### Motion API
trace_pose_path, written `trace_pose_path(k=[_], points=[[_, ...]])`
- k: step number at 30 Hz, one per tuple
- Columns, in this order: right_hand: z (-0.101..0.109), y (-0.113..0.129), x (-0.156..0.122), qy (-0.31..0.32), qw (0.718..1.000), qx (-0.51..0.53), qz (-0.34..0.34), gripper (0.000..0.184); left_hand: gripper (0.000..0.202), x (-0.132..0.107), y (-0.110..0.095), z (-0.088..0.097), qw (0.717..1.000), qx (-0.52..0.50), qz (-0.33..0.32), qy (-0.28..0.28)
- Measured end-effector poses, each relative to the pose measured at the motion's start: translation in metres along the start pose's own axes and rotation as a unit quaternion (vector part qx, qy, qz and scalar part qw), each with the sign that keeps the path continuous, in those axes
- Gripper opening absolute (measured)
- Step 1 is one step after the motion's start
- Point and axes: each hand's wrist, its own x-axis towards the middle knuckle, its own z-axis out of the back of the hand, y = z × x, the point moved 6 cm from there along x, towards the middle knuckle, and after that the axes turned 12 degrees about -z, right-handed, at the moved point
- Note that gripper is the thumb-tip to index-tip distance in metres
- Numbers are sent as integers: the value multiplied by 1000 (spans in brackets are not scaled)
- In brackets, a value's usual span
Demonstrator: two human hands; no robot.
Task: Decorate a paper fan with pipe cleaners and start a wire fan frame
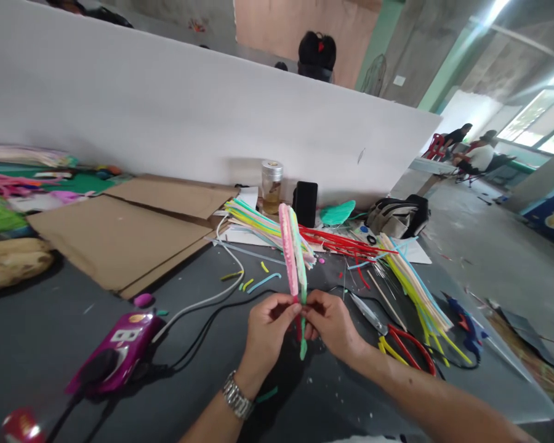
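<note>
My left hand (273,323) pinches the lower part of a pink pipe cleaner (288,249), whose fuzzy length stands upright and turns red near the fingers. My right hand (330,323) grips a green pipe cleaner (303,277) right beside it, its lower end hanging below the fingers. At the top the two strips lean close together; whether they are joined there I cannot tell. Both hands nearly touch above the dark table. Scissors (372,315) with red and yellow handles lie to the right of my right hand.
Bundles of pipe cleaners (263,227) lie behind the hands, with more (415,289) at right near a blue glue gun (464,326). A purple power strip (120,351) and its cables are at left, before cardboard sheets (133,231). A jar (272,187) and a phone (305,203) stand by the white partition (189,111).
</note>
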Motion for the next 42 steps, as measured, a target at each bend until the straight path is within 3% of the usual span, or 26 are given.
trace_pose_path(k=[10,15,21,27,33,38,42], points=[[2,12,1,5,1000,-9,13,44,23,4,-3,4,1000,-26,-7,-4],[-2,14,-2,38,998,-49,33,33,24,5,-2,6,1000,-4,-21,-4],[0,17,1,23,998,-53,26,17,23,6,-5,6,1000,0,-16,-2],[-2,26,-2,42,999,-23,1,24,28,8,1,10,1000,-9,28,9],[-3,24,-5,58,998,11,9,31,28,8,-1,13,1000,-14,20,15],[-3,19,1,56,997,30,33,40,29,8,-5,12,1000,-13,14,24],[-5,25,-3,65,995,-23,77,34,31,9,-6,13,999,-16,20,27]])
